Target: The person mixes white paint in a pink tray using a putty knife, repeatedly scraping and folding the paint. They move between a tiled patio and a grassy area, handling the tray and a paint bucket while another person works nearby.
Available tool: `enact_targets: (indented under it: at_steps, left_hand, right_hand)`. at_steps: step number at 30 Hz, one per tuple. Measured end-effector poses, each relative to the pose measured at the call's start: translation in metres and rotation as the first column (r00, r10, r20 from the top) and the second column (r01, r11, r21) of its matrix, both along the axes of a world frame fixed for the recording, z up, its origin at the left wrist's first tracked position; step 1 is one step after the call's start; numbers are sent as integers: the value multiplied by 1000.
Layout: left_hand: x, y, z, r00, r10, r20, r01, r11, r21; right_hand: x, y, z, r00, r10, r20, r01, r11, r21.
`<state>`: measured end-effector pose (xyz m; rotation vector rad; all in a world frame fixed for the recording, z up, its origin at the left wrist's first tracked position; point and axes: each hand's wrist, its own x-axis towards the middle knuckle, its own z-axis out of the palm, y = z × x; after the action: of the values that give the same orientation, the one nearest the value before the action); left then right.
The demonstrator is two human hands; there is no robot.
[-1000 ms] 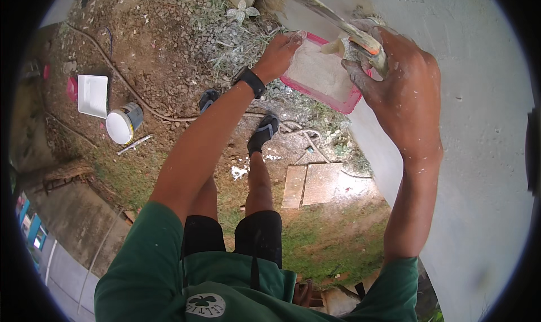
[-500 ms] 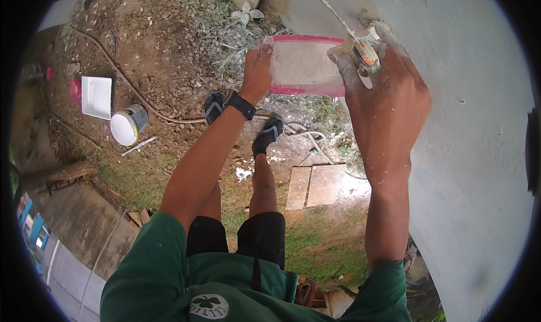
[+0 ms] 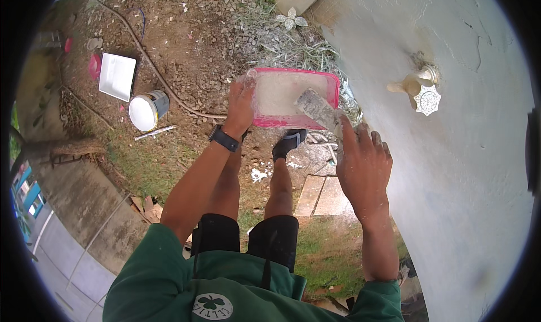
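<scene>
My left hand [image 3: 240,105] grips the left end of a pink rectangular tray [image 3: 337,86], thumb over its rim. Inside lies a pale grey, wet plaster-like paste [image 3: 279,88]. A putty knife [image 3: 315,107] with a smeared flat blade is held in my right hand [image 3: 365,167], its handle mostly covered by the fingers. The blade lies over the tray's right part, close to the paste; whether it touches cannot be made out. Pale smears mark the fingers of my right hand.
At right rises a grey plastered wall [image 3: 473,164] with a tap [image 3: 426,93] jutting out. A white tray [image 3: 117,76], a bucket [image 3: 147,110] and a hose [image 3: 141,48] lie on the rough ground to the left. Boards [image 3: 321,195] lie beyond my right forearm.
My right hand has come down and left, away from the wall, bringing the putty knife's blade over the tray. The tray has shifted lower and slightly left in view. The tap is now uncovered.
</scene>
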<state>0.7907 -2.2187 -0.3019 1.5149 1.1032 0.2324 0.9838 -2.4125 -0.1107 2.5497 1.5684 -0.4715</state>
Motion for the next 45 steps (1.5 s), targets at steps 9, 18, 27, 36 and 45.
enact_targets:
  at_steps: [9,18,27,36,45]
  left_hand:
    - [-27,0,10,967,-227,-112,254,870,423]
    - [-32,-11,20,971,-226,72,189,921,341]
    - [-45,-28,7,979,8,202,-29,994,104]
    - [-34,-30,-14,963,-104,247,23,951,309]
    - [-6,-23,-4,982,-148,121,105,946,306]
  right_hand:
    - [-26,50,6,958,271,-99,-276,960,-42]
    - [-36,66,7,924,371,-90,-371,928,19]
    - [-36,73,17,922,387,-23,-384,918,100]
    - [-16,71,23,933,359,30,-360,933,27]
    - [13,32,20,937,347,44,-345,938,-35]
